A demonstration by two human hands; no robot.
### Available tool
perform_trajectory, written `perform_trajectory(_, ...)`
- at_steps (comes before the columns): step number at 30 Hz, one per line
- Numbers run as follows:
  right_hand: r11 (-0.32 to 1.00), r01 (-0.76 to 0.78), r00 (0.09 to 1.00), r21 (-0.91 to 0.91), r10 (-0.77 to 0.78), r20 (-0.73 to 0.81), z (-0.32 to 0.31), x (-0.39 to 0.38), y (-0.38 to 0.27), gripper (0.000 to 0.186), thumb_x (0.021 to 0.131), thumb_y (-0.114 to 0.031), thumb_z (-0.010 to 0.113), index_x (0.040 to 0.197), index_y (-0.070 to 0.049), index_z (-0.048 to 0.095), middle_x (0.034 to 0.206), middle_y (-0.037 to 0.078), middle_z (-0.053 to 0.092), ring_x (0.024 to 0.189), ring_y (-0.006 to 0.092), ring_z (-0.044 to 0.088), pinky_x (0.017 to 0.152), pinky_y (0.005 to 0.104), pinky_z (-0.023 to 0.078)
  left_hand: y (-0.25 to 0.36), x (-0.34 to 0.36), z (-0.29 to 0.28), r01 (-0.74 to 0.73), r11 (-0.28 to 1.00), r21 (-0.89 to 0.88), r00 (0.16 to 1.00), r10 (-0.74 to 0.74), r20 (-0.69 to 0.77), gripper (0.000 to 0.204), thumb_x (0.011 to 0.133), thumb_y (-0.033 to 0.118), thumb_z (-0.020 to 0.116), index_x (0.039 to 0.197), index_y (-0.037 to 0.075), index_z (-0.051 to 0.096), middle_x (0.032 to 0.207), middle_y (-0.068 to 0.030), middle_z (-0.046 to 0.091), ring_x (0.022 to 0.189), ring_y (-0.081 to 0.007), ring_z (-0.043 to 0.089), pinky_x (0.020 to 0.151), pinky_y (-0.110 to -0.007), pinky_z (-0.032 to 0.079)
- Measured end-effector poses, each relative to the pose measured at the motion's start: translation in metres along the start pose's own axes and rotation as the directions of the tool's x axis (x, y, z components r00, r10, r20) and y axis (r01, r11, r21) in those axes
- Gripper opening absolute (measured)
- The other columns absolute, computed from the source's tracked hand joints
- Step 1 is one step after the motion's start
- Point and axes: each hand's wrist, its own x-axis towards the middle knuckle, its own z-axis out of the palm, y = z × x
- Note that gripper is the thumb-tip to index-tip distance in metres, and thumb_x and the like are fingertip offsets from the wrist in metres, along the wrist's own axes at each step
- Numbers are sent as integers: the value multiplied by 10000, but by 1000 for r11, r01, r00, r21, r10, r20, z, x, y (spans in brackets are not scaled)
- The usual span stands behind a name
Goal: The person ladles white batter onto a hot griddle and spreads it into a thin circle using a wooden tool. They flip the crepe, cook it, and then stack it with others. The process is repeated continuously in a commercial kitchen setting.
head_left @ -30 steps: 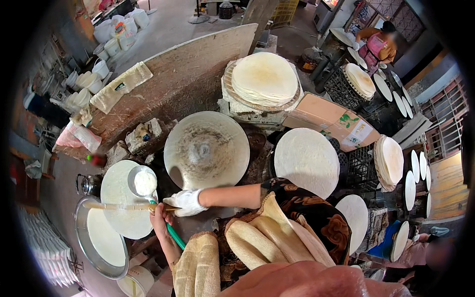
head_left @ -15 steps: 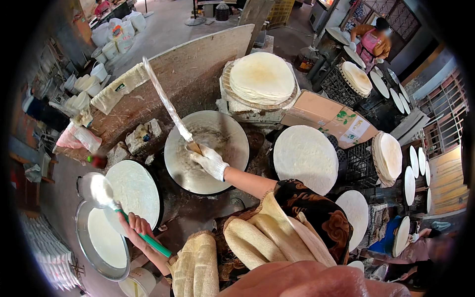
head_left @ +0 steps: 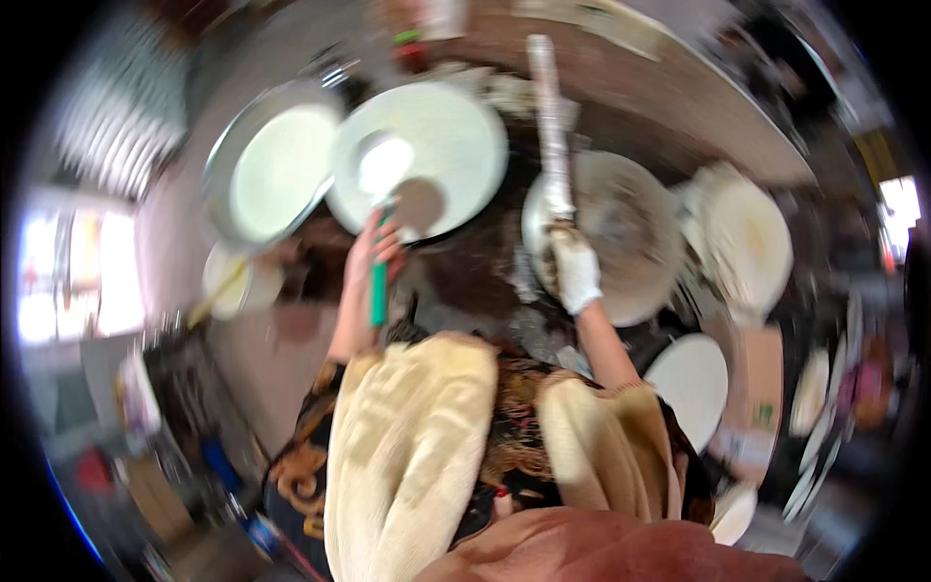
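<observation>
My bare left hand (head_left: 378, 247) is wrapped round the green handle of a ladle (head_left: 386, 167). The ladle's shiny round bowl hangs over the left edge of a round griddle (head_left: 464, 141) coated in white, casting a shadow on it. Left of that griddle is a metal basin (head_left: 218, 175) of white batter. In a white glove with a darkened side, my right hand (head_left: 579, 272) grips a long stick (head_left: 550, 131) wrapped in shiny film. The stick stands at the left edge of a second griddle (head_left: 635, 218), whose surface is greyish and smeared. Motion blurs the picture.
A stack of pale round sheets (head_left: 752, 238) lies right of the second griddle. Nearer me on the right are another white-topped round griddle (head_left: 690, 378) and a cardboard box (head_left: 758, 388). A long board (head_left: 698, 92) runs behind; a bucket (head_left: 228, 281) stands below the basin.
The view has swung to the left, so everything sits farther right. The ladle has moved from beside the basin to over the left griddle. My right hand still holds the stick, now at the griddle's left edge.
</observation>
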Motion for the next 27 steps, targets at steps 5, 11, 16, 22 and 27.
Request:
perform_trajectory(5, 967, -25, 956, -254, 97, 277, 144, 6, -13, 313, 946, -305, 441, 1096, -83, 604, 623, 7, 527, 440, 73, 425, 386, 226, 344, 117, -25, -44, -110, 987, -116, 979, 87, -185, 349, 962, 392, 489, 730, 136, 436, 510, 70, 347, 364, -47, 324, 327, -182, 259)
perform_trajectory(11, 421, 514, 804, -748, 69, 591, 374, 58, -14, 483, 936, -379, 343, 1266, -60, 491, 922, 235, 643, 853, 380, 630, 774, 462, 483, 328, -20, -204, -85, 797, 598, 703, 473, -531, 238, 958, 294, 477, 859, 84, 425, 620, -25, 444, 455, -118, 403, 389, -242, 349)
perform_trajectory(16, 156, 462, 828, -873, 276, 488, 519, 119, 6, 403, 920, -236, 358, 1229, -49, 538, 1097, 232, 613, 1018, 375, 599, 847, 465, 484, 446, -25, -271, 391, 442, 807, 460, 666, -587, 202, 908, 180, 500, 814, 2, 495, 579, -65, 477, 439, -200, 460, 413, -337, 414)
perform_trajectory(22, 407, 457, 661, -791, 440, 608, 554, 135, 20, 432, 915, -336, 390, 1137, -29, 595, 1093, 274, 589, 1056, 392, 562, 916, 436, 428, 502, -19, -356, 649, 245, 720, 588, 439, -679, 180, 897, 131, 489, 805, -23, 501, 586, -75, 478, 451, -207, 467, 429, -362, 434)
perform_trajectory(27, 699, 17, 696, -715, 505, 510, 547, 102, 65, 351, 957, -308, 407, 1190, -88, 550, 618, 92, 559, 468, 182, 516, 423, 328, 406, 459, 11, -311, 81, 920, 384, 702, 221, -677, 229, 927, 143, 453, 713, 65, 425, 563, -39, 455, 422, -152, 401, 397, -291, 356)
